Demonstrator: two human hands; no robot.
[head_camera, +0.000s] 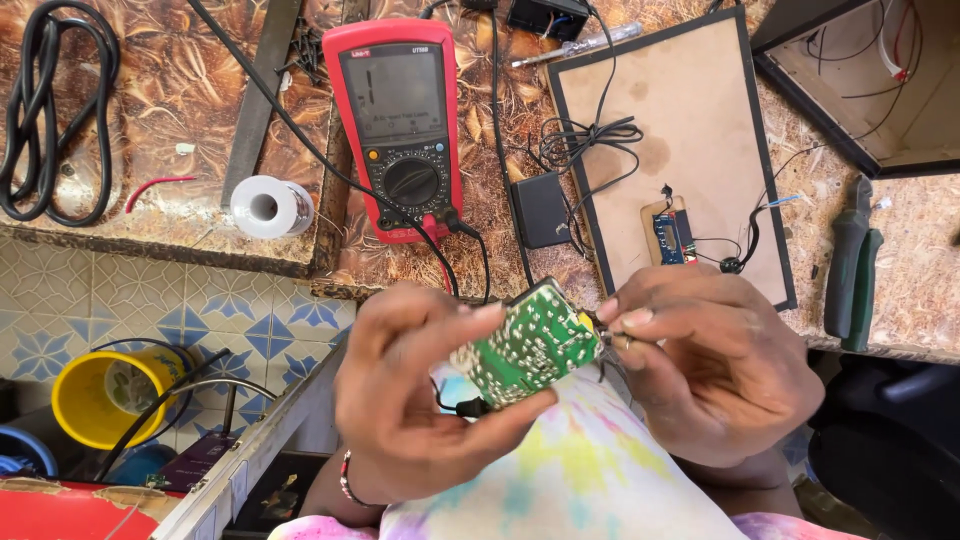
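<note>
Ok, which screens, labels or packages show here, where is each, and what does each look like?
Multimeter: flat on the bench, top centre; red casing, dark face, grey rectangular screen, round dial.
Purple package: lower left near the yellow bucket; flat, dark purple, partly hidden.
No other labels can be made out.

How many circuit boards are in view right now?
2. A green circuit board held between the left hand and right hand; a small blue board lies on the framed panel. Others may be hidden.
</note>
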